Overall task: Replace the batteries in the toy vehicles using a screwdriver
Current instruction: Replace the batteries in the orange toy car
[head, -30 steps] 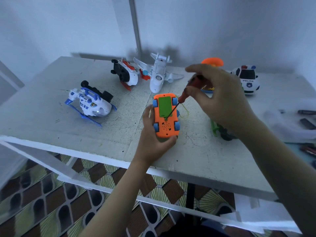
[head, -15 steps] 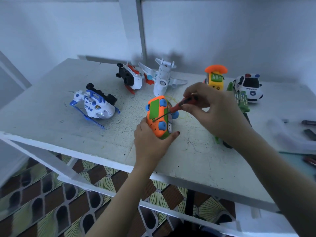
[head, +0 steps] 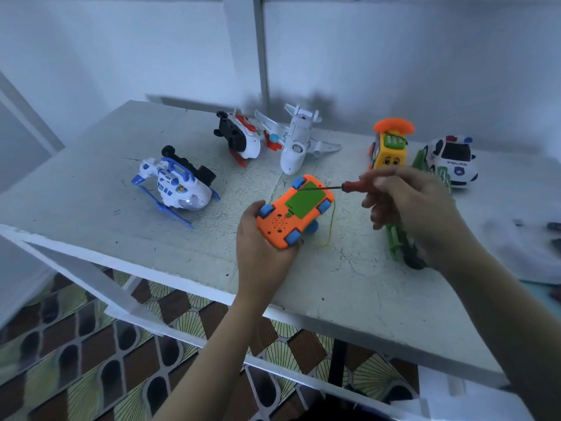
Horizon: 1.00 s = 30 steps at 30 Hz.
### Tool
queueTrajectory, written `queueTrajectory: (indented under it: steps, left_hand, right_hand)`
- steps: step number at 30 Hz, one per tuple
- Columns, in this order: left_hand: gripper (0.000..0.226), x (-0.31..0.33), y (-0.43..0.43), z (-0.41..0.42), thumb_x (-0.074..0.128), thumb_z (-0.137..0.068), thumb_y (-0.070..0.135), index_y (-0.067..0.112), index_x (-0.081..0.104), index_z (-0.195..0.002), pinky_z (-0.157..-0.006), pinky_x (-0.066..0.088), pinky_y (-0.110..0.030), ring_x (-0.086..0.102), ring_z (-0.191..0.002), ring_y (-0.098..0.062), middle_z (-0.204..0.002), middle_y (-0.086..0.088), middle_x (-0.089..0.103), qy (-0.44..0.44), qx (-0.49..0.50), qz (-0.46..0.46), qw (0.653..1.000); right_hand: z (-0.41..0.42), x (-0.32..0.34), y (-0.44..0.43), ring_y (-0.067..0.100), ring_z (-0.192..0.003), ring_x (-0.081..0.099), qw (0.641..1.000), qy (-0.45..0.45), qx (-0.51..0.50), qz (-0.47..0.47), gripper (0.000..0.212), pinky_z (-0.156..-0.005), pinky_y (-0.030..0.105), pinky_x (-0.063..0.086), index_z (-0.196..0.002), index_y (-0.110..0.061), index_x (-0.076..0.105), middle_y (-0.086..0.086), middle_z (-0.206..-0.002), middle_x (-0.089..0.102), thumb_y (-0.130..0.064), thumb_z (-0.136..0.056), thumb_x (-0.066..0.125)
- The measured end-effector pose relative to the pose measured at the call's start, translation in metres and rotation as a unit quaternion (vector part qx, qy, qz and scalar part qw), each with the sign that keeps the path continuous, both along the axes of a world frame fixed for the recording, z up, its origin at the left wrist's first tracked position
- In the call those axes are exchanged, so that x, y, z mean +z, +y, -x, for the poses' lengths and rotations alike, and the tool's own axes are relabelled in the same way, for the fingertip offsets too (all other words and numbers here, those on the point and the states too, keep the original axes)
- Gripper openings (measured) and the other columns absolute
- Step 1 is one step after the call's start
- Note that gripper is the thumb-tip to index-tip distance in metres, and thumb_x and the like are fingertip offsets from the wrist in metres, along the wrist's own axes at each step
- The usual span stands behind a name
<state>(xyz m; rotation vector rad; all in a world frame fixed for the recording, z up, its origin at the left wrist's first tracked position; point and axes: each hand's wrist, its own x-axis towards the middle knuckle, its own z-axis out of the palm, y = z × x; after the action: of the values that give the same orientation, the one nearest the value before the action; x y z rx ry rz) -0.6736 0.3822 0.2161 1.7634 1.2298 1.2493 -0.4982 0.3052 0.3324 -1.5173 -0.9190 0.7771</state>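
Your left hand (head: 264, 247) grips the orange toy car (head: 280, 221) from beneath, underside up, just above the white table (head: 91, 192). Your right hand (head: 406, 202) pinches the red-handled screwdriver (head: 341, 187), its tip touching the far end of the car's green battery cover (head: 305, 199). A white toy airplane (head: 296, 147) lies on the table just beyond the car.

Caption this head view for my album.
Left hand holds an upturned orange toy car; right hand aims a screwdriver at it.

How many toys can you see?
7: orange car in left hand; blue helicopter at left; red helicopter, white plane at back; yellow toy, police car back right; green toy half hidden behind right hand.
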Motion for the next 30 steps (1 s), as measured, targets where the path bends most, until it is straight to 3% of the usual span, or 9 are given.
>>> queueTrajectory:
  steps: [2,4,7,9,13,19,24,27,30]
  left_hand:
    - [0.066,-0.001,0.000,0.001,0.082,-0.064,0.024,0.009,0.051,-0.120,-0.085,0.035,-0.004,0.045,-0.099,-0.003,-0.110,0.005,0.050,0.017,0.007,-0.076,0.997]
    - [0.062,0.000,0.002,0.003,0.081,-0.066,0.023,0.007,0.051,-0.118,-0.086,0.035,-0.006,0.043,-0.100,-0.003,-0.110,0.006,0.048,0.029,0.003,-0.130,0.991]
    - [0.063,-0.003,0.010,0.010,0.077,-0.070,0.011,0.011,0.044,-0.124,-0.097,0.041,-0.025,0.049,-0.114,-0.019,-0.120,-0.004,0.052,0.042,-0.042,-0.174,0.983]
    - [0.066,-0.008,0.014,0.014,0.074,-0.072,0.003,0.013,0.042,-0.128,-0.109,0.036,-0.032,0.043,-0.128,-0.027,-0.128,-0.014,0.051,0.061,-0.065,-0.192,0.977]
    - [0.072,-0.015,0.014,0.020,0.075,-0.070,-0.010,0.015,0.042,-0.128,-0.116,0.024,-0.024,0.033,-0.136,-0.024,-0.131,-0.018,0.050,0.074,-0.082,-0.204,0.973]
    - [0.071,-0.016,0.013,0.021,0.076,-0.074,-0.003,0.015,0.038,-0.132,-0.115,0.023,-0.020,0.035,-0.137,-0.029,-0.134,-0.015,0.048,0.080,-0.103,-0.201,0.971]
    - [0.061,-0.014,0.010,0.021,0.065,-0.081,0.011,0.017,0.035,-0.133,-0.111,0.030,-0.026,0.036,-0.132,-0.022,-0.132,-0.001,0.040,0.063,-0.100,-0.208,0.971]
    - [0.068,-0.014,0.011,0.021,0.070,-0.077,0.001,0.017,0.035,-0.134,-0.107,0.035,-0.036,0.038,-0.128,-0.025,-0.131,0.001,0.038,0.061,-0.100,-0.203,0.972]
    - [0.075,-0.015,0.012,0.022,0.073,-0.074,-0.007,0.016,0.035,-0.134,-0.107,0.035,-0.036,0.039,-0.128,-0.025,-0.131,0.000,0.038,0.064,-0.100,-0.202,0.972]
  right_hand:
    - [0.002,-0.003,-0.004,0.012,-0.049,0.054,0.999,0.045,0.007,0.021,0.020,-0.046,0.022,0.050,-0.089,-0.009,0.068,0.003,-0.061,0.063,-0.013,-0.097,0.050]
    - [0.004,-0.005,-0.008,0.011,-0.048,0.055,0.998,0.055,0.009,0.024,0.019,-0.046,0.022,0.051,-0.088,-0.006,0.068,0.006,-0.062,0.062,-0.021,-0.092,0.057]
    - [0.004,-0.008,-0.014,0.013,-0.048,0.059,0.996,0.061,0.032,0.052,0.013,-0.047,0.023,0.054,-0.088,-0.005,0.065,0.009,-0.064,0.065,-0.017,-0.084,0.064]
    - [0.004,-0.010,-0.018,0.015,-0.050,0.063,0.992,0.084,0.046,0.084,0.006,-0.049,0.024,0.055,-0.089,-0.004,0.063,0.010,-0.069,0.069,-0.009,-0.086,0.063]
    - [0.005,-0.021,-0.024,0.013,-0.053,0.063,0.987,0.119,0.027,0.101,0.012,-0.054,0.024,0.057,-0.091,-0.005,0.066,0.011,-0.074,0.068,-0.003,-0.092,0.055]
    - [0.007,-0.034,-0.030,0.010,-0.054,0.063,0.997,0.020,-0.004,0.073,0.010,-0.055,0.022,0.057,-0.087,-0.011,0.070,0.008,-0.072,0.067,-0.008,-0.090,0.061]
    - [0.011,-0.038,-0.032,0.008,-0.054,0.062,0.995,-0.091,0.004,0.046,0.011,-0.055,0.021,0.056,-0.088,-0.013,0.071,0.009,-0.074,0.067,-0.005,-0.089,0.063]
    - [0.012,-0.039,-0.030,0.007,-0.052,0.060,0.992,-0.121,0.007,0.036,0.012,-0.054,0.020,0.054,-0.088,-0.013,0.071,0.010,-0.073,0.066,-0.005,-0.089,0.063]
    - [0.013,-0.039,-0.030,0.006,-0.050,0.059,0.991,-0.132,0.013,0.027,0.013,-0.053,0.018,0.052,-0.086,-0.015,0.071,0.011,-0.072,0.066,-0.005,-0.089,0.063]
